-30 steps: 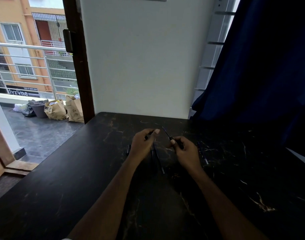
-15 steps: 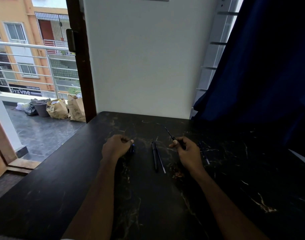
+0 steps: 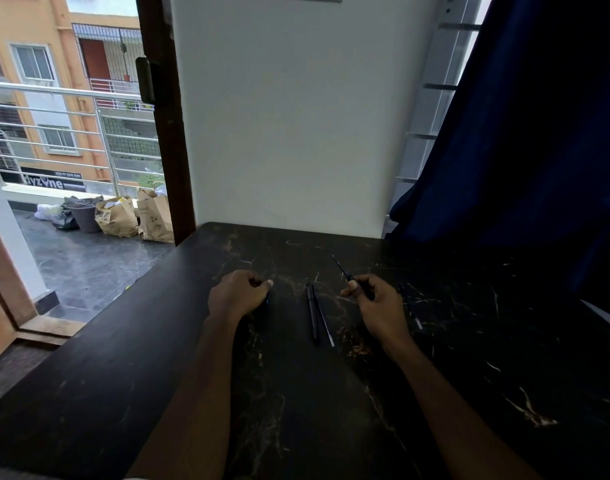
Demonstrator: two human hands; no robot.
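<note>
My right hand pinches a thin dark pen part whose narrow tip points up and away over the table. My left hand lies curled on the dark marble table, its fingers round a small dark pen piece that is mostly hidden. Between the hands a black pen barrel lies flat, with a thin refill beside it. Another thin pen part lies right of my right hand.
A white wall stands behind the table and a dark blue curtain hangs at the right. On the left an open door shows a balcony with paper bags and a railing.
My left hand has moved left from the middle pens to the small dark piece and curled over it. The right hand has stayed put, holding its pen part.
</note>
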